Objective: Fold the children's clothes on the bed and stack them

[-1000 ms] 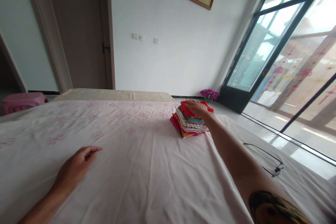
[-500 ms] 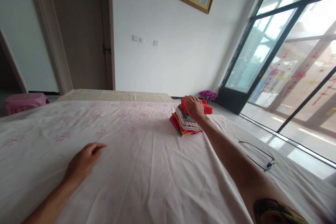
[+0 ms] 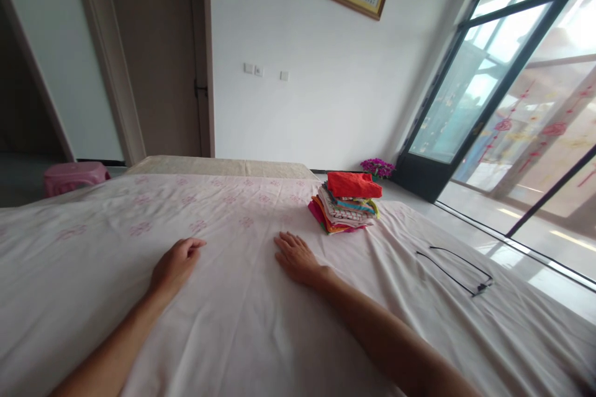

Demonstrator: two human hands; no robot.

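Note:
My right hand (image 3: 298, 257) lies palm down on the white flower-patterned cloth (image 3: 242, 310), fingers stretched out and holding nothing. To its upper right stands a stack of folded cloths (image 3: 342, 208) in several colours, topped by a folded red cloth (image 3: 354, 185). A gap separates that hand from the stack. On the left, my left hand (image 3: 174, 267) rests on the covering, its fingers loosely curled in with nothing seen in them.
Eyeglasses (image 3: 459, 273) lie with temples unfolded at the right. Beyond the far edge are a pink plastic stool (image 3: 77, 178), purple flowers (image 3: 378, 167) and a white wall (image 3: 298, 118). A brown door (image 3: 153, 62) stands left, and a glass door (image 3: 470, 99) right.
My right hand has left the red cloth on top of the stack and come back left and nearer, onto the covering. The view has shifted slightly; my left hand keeps its curled shape.

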